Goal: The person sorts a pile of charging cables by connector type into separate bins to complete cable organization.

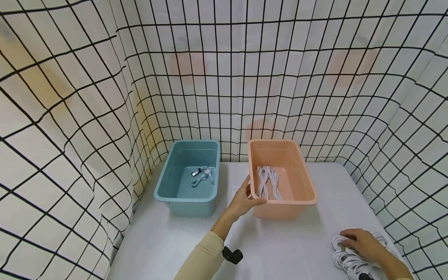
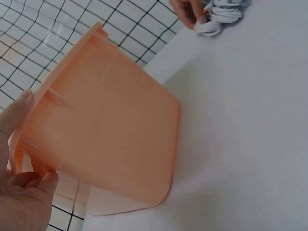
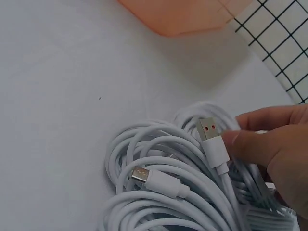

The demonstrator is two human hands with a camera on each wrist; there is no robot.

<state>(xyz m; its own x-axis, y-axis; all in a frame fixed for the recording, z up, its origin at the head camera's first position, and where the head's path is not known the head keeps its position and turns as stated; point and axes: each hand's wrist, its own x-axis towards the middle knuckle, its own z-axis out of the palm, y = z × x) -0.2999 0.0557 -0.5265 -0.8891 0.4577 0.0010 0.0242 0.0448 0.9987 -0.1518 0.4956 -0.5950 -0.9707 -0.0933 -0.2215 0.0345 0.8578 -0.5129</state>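
My left hand grips the near left corner of an orange bin, thumb on the rim and fingers curled beneath it at the side. Inside that bin lie bundled white cables. At the right, my right hand pinches a coiled white USB cable between thumb and fingers, at the edge of a pile of white cables. Beside the thumb, a metal USB plug shows. Another plug with a smaller metal end lies across the pile.
A blue bin stands left of the orange one, with a few short cables in it. Black wire mesh over white sheeting encloses the back and both sides of the white table.
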